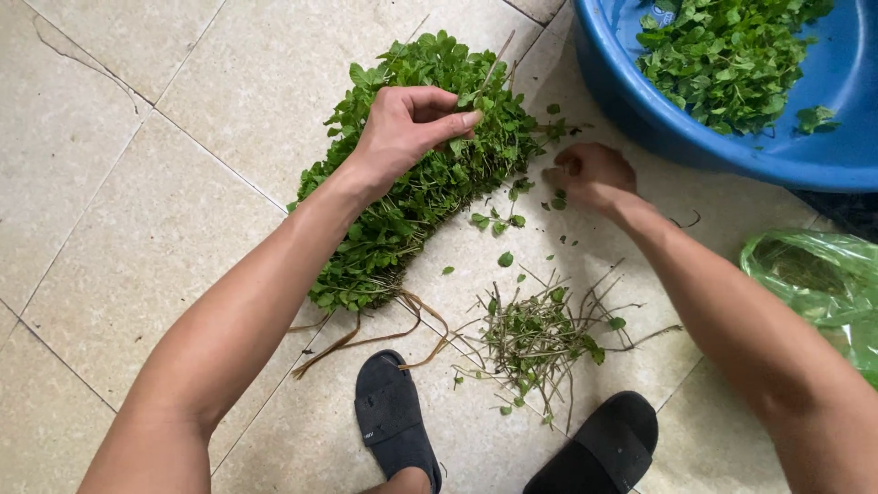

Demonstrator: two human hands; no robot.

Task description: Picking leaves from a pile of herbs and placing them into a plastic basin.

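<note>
The left hand [402, 133] pinches a thin stem [491, 69] over the herb bundle [416, 187] lying mid-floor. The right hand [593, 174], fingers curled together, rests on tile beside the blue basin [640, 110]. Bare stalks [540, 338] lie by black sandals [395, 416]; a green bag [814, 284] sits at right.

Crumpled translucent green plastic bag [817, 291] at right edge of frame, below the blue basin [640, 101].

Open tiled floor [137, 210] at left; passage blocked centre by herb bundle [412, 183], stem pile [540, 338], & upper right by blue basin [640, 110].
</note>
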